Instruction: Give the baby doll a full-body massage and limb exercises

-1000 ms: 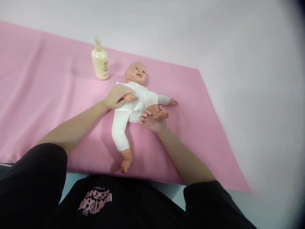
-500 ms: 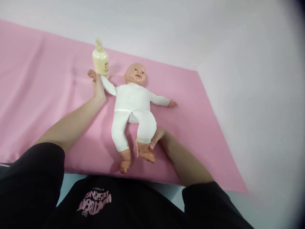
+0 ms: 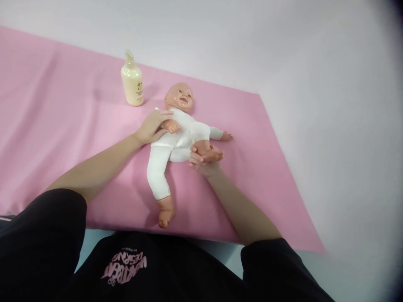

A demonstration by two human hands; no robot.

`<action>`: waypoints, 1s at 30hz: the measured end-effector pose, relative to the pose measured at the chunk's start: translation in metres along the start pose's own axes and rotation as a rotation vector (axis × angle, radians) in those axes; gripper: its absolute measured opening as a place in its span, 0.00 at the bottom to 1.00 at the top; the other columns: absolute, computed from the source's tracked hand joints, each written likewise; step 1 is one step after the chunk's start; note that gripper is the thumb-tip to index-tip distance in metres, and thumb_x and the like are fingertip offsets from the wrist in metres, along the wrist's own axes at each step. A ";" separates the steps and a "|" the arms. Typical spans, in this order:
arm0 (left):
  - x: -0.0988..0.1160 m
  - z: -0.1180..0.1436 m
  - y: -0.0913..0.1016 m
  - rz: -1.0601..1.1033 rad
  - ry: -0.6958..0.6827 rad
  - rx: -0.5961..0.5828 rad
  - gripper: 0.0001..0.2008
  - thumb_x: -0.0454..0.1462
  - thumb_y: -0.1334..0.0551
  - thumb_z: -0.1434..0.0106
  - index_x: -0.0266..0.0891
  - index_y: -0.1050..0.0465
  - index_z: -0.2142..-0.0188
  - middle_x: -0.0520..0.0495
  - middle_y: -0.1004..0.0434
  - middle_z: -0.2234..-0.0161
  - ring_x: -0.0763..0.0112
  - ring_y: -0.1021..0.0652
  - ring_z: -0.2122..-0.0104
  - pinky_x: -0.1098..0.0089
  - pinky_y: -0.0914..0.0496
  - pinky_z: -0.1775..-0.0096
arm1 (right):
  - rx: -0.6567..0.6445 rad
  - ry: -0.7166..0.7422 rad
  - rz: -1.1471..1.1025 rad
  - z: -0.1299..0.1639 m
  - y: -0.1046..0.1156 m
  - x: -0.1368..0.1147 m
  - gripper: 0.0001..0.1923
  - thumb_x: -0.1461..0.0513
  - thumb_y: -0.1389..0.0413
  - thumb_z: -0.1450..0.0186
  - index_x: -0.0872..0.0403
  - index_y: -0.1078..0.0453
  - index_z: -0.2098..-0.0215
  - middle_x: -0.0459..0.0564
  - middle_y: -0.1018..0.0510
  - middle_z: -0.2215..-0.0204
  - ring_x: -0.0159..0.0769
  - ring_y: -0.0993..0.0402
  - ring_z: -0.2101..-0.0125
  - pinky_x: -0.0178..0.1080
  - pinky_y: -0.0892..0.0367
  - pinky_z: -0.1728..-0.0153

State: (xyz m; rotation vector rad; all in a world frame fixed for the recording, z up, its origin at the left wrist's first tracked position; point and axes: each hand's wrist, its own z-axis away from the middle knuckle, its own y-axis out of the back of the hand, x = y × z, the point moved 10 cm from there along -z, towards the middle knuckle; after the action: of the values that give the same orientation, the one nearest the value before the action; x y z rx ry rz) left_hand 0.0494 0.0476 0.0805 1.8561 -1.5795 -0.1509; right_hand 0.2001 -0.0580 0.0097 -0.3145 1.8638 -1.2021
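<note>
A baby doll (image 3: pixel 160 163) with a white cloth body lies on its back, its head away from me. My left hand (image 3: pixel 154 126) is closed round the doll's arm on the left, which is folded across the chest with the small hand (image 3: pixel 171 126) showing. Lower down, my right hand (image 3: pixel 203 162) grips the doll's leg on the right near the ankle. That leg is bent up over the belly, its foot (image 3: pixel 214 156) pointing right. The other leg lies stretched toward me, and the other arm reaches out to the right.
A pale yellow pump bottle (image 3: pixel 132 86) stands upright left of the doll's head. The pink sheet (image 3: pixel 78 105) covers the table, with folds at the left. A white surface (image 3: pixel 315 84) lies beyond its far and right edges.
My left hand has brought the doll's arm in from the side onto the chest. My right hand has pushed the leg up from a straighter position to bent over the belly.
</note>
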 end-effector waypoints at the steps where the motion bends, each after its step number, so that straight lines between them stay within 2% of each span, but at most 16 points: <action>1: 0.005 -0.001 -0.004 -0.028 -0.022 -0.051 0.28 0.60 0.42 0.30 0.46 0.31 0.42 0.35 0.25 0.41 0.48 0.25 0.40 0.43 0.35 0.38 | 0.081 0.011 0.005 0.000 0.006 -0.002 0.20 0.45 0.42 0.34 0.52 0.33 0.57 0.38 0.27 0.75 0.27 0.36 0.80 0.37 0.23 0.60; 2: 0.008 -0.003 -0.006 -0.051 -0.033 -0.085 0.27 0.60 0.44 0.30 0.46 0.29 0.44 0.35 0.24 0.41 0.48 0.25 0.40 0.42 0.35 0.38 | 0.128 0.014 0.009 0.000 0.009 -0.004 0.20 0.45 0.44 0.34 0.52 0.33 0.57 0.38 0.28 0.76 0.27 0.38 0.80 0.36 0.24 0.63; 4: 0.011 -0.004 -0.007 -0.075 -0.028 -0.115 0.27 0.61 0.45 0.29 0.46 0.27 0.46 0.35 0.23 0.42 0.47 0.25 0.40 0.41 0.35 0.38 | 0.137 0.022 0.001 -0.001 0.006 -0.004 0.19 0.45 0.45 0.33 0.52 0.33 0.57 0.39 0.28 0.75 0.28 0.37 0.79 0.35 0.27 0.66; 6: 0.009 -0.004 -0.005 -0.067 0.003 -0.103 0.28 0.62 0.46 0.30 0.46 0.26 0.46 0.34 0.23 0.42 0.47 0.24 0.41 0.40 0.35 0.38 | 0.070 0.014 -0.002 -0.003 -0.002 -0.002 0.20 0.45 0.44 0.33 0.52 0.32 0.56 0.40 0.26 0.74 0.28 0.34 0.77 0.35 0.27 0.65; 8: 0.002 -0.003 0.001 -0.031 0.066 -0.036 0.31 0.64 0.45 0.31 0.45 0.27 0.45 0.34 0.24 0.42 0.47 0.25 0.40 0.41 0.35 0.37 | -0.040 -0.007 0.020 -0.003 -0.010 0.002 0.22 0.45 0.42 0.34 0.53 0.30 0.54 0.41 0.23 0.72 0.28 0.31 0.75 0.36 0.27 0.62; 11: -0.024 0.003 0.022 0.062 0.228 0.187 0.35 0.67 0.42 0.35 0.45 0.31 0.42 0.36 0.25 0.42 0.48 0.27 0.38 0.45 0.36 0.35 | -0.245 -0.096 0.109 0.004 -0.020 0.017 0.26 0.44 0.39 0.35 0.54 0.27 0.50 0.46 0.17 0.66 0.31 0.21 0.68 0.37 0.26 0.55; 14: -0.066 0.019 0.044 0.186 0.428 0.468 0.38 0.69 0.40 0.39 0.47 0.34 0.42 0.39 0.27 0.41 0.51 0.29 0.36 0.49 0.37 0.34 | -0.430 -0.294 0.177 0.015 -0.028 0.041 0.32 0.45 0.32 0.41 0.56 0.25 0.46 0.53 0.14 0.59 0.38 0.16 0.58 0.37 0.25 0.51; 16: -0.096 0.035 0.053 0.285 0.553 0.630 0.39 0.71 0.39 0.42 0.49 0.36 0.43 0.41 0.28 0.40 0.54 0.28 0.36 0.52 0.35 0.35 | -0.485 -0.464 0.211 0.022 -0.034 0.058 0.35 0.48 0.28 0.43 0.58 0.24 0.44 0.58 0.14 0.54 0.42 0.15 0.53 0.37 0.24 0.50; 19: -0.135 0.060 0.058 0.402 0.722 0.792 0.37 0.72 0.40 0.43 0.49 0.36 0.49 0.45 0.26 0.44 0.58 0.25 0.40 0.52 0.31 0.38 | -0.544 -0.652 0.332 0.028 -0.047 0.073 0.30 0.56 0.28 0.41 0.58 0.24 0.43 0.61 0.16 0.48 0.44 0.18 0.45 0.38 0.24 0.46; 21: -0.152 0.070 0.056 0.398 0.801 0.784 0.36 0.73 0.47 0.39 0.46 0.35 0.53 0.46 0.24 0.47 0.61 0.26 0.40 0.51 0.33 0.38 | -0.579 -0.696 0.404 0.028 -0.056 0.075 0.27 0.61 0.29 0.39 0.58 0.24 0.43 0.59 0.16 0.48 0.42 0.20 0.43 0.36 0.25 0.44; 23: -0.159 0.073 0.053 0.400 0.819 0.751 0.35 0.72 0.50 0.35 0.44 0.34 0.55 0.46 0.23 0.49 0.63 0.27 0.39 0.51 0.34 0.37 | -0.578 -0.724 0.426 0.029 -0.058 0.076 0.25 0.61 0.29 0.40 0.57 0.24 0.45 0.57 0.15 0.51 0.42 0.20 0.43 0.36 0.25 0.45; 26: -0.158 0.073 0.051 0.456 0.791 0.772 0.35 0.69 0.37 0.40 0.46 0.37 0.50 0.46 0.24 0.46 0.62 0.25 0.43 0.51 0.31 0.39 | -0.561 -0.713 0.388 0.029 -0.048 0.077 0.26 0.58 0.28 0.42 0.56 0.23 0.48 0.57 0.15 0.53 0.44 0.18 0.46 0.37 0.24 0.47; 28: -0.150 0.064 0.050 0.442 0.743 0.744 0.40 0.67 0.31 0.46 0.48 0.38 0.46 0.46 0.26 0.44 0.61 0.24 0.45 0.51 0.30 0.40 | -0.568 -0.581 0.329 0.023 -0.042 0.070 0.27 0.53 0.27 0.45 0.55 0.22 0.50 0.57 0.15 0.54 0.43 0.17 0.50 0.38 0.24 0.48; 30: -0.135 0.049 0.047 0.377 0.652 0.646 0.41 0.67 0.30 0.47 0.48 0.37 0.45 0.45 0.27 0.44 0.59 0.26 0.44 0.50 0.31 0.40 | -0.592 -0.352 0.220 0.014 -0.042 0.052 0.27 0.45 0.28 0.47 0.54 0.22 0.57 0.54 0.16 0.58 0.40 0.17 0.55 0.40 0.24 0.48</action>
State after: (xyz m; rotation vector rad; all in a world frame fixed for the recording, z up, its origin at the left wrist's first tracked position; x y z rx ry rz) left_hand -0.0486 0.1481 0.0248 1.7215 -1.5394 1.1329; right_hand 0.1707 -0.1193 0.0145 -0.5843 1.8427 -0.3937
